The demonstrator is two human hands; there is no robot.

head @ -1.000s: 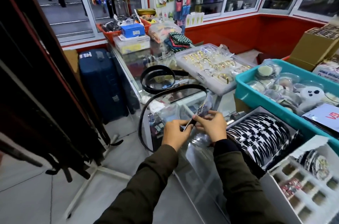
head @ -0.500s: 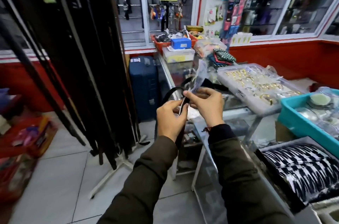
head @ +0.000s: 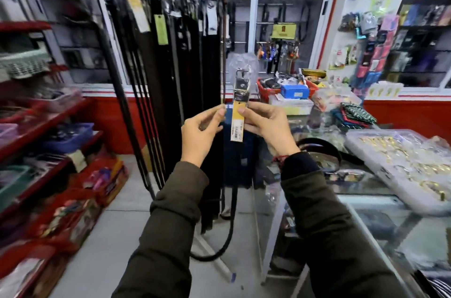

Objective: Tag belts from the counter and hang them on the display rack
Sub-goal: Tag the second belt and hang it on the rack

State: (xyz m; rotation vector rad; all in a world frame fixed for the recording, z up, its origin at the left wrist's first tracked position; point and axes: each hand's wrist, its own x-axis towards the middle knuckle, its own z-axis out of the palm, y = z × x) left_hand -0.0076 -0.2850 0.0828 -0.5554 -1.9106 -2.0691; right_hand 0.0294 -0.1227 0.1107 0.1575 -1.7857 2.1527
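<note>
Between the fingertips [head: 220, 112] of both hands hangs a matt yellow paper tag [head: 237, 124]. Just above them, the belt's [head: 241, 89] buckle end looks like dark leather with metal, sheathed in glossy, crinkled clear plastic [head: 241, 60].

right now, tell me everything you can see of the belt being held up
The belt is a dark strap held upright, its metal buckle end on top inside a clear plastic sleeve. A yellow tag with a barcode hangs below the buckle. The left hand pinches beside the tag's left edge, the right hand pinches its right edge. The strap drops between the forearms and loops near the floor. It is raised in front of the display rack of hanging belts, not yet hung.
</note>
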